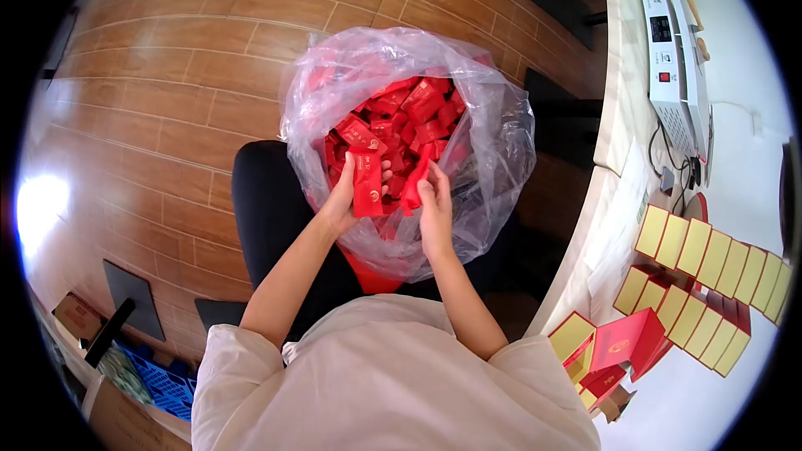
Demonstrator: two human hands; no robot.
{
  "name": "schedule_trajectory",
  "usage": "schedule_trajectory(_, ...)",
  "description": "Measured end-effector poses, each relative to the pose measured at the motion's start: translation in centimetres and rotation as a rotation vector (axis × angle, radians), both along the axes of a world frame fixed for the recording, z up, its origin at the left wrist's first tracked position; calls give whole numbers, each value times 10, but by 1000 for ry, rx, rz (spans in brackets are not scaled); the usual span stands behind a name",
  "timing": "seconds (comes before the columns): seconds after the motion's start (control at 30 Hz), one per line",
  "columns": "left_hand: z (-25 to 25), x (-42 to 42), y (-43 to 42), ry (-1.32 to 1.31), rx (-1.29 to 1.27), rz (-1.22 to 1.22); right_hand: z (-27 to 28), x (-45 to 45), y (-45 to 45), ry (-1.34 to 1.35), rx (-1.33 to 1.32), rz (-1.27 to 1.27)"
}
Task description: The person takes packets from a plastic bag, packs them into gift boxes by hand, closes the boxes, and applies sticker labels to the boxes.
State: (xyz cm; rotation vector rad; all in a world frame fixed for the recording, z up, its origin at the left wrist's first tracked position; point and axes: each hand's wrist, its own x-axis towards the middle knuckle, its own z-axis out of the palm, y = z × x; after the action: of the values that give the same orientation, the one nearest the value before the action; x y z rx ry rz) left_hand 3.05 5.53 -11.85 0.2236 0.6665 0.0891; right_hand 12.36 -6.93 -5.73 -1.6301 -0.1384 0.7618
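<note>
The left hand [341, 202] grips a red packet [368, 187], its long side pointing forward. The right hand [435, 207] pinches another packet [414, 187] just to its right, above a big clear bag [499, 138] full of more packets [424, 100].

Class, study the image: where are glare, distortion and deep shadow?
In the head view, glare whites out a patch at far left; in the head view, fisheye distortion bows the edge of the table; in the head view, the plastic bag catches pale highlights, and deep shadow lies under the table.
</note>
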Motion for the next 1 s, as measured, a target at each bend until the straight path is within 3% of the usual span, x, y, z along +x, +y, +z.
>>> schedule_trajectory(0.07, -1, 2, -4, 19, 7, -22, -16, -13, 2, -73, -71, 126)
schedule_trajectory(0.1, -2, 3, -7, 37, 19, -46, -26, -20, 2, -351, -249, 321)
schedule_trajectory(0.17, -14, -2, -15, 149, 14, -104, -44, -48, 16, -620, -364, 440)
schedule_trajectory(0.27, -40, -9, -10, 199, 23, -79, -87, -48, 24, -568, -407, 493)
schedule_trajectory(0.3, -45, -11, -11, 293, 145, -6, -99, -41, 28, -557, -404, 500)
schedule_trajectory(0.33, -45, -11, -10, 390, 266, 67, -112, -29, 34, -537, -433, 464)
schedule_trajectory(0.43, -44, -9, -8, 643, 262, 132, -172, 5, 50, -302, -557, 210)
schedule_trajectory(0.5, -49, -10, -6, 635, 182, 142, -214, 25, 53, -460, -746, 185)
schedule_trajectory(0.57, -46, -7, 0, 580, 99, 117, -220, 48, 54, -183, -626, 259)
schedule_trajectory(0.63, -46, -2, 6, 594, 74, 90, -219, 57, 63, -183, -621, 355)
schedule_trajectory(0.7, -46, 5, 7, 854, 42, 121, -204, 65, 72, 271, -536, 403)
schedule_trajectory(0.77, -59, 0, 5, 815, 118, 104, -180, 67, 71, 425, -521, 365)
schedule_trajectory(0.83, -38, 4, 11, 656, 107, 188, -172, 65, 59, 929, -185, 22)
schedule_trajectory(0.9, -40, 2, 12, 579, 113, 181, -158, 60, 46, 1031, -115, 25)
schedule_trajectory(0.97, -47, -1, 8, 503, 115, 175, -143, 49, 32, 1219, 123, 139)
schedule_trajectory(1.0, -56, -1, 3, 570, 232, 198, -121, 43, 35, 1182, 27, 140)
